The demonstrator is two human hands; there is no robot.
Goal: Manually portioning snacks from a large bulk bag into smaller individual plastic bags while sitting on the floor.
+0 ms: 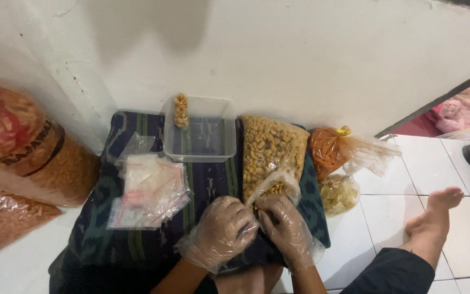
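Both gloved hands are meeting low on the dark patterned cloth [137,239]: the left hand [221,231] and right hand [288,228] are pinching a small clear bag [276,185] of yellow snacks, fingers closed on its lower end. Beyond, a large snack bag [270,147] is lying beside a clear plastic tub [199,144]. Empty pouches [150,190] are piling leftward. The fingertips are hiding under crumpled plastic.

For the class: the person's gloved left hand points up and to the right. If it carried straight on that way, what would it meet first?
Probably the small clear pouch pinched between the left hand and right hand, then the big bag of yellow-brown snacks behind it; depth is unclear.
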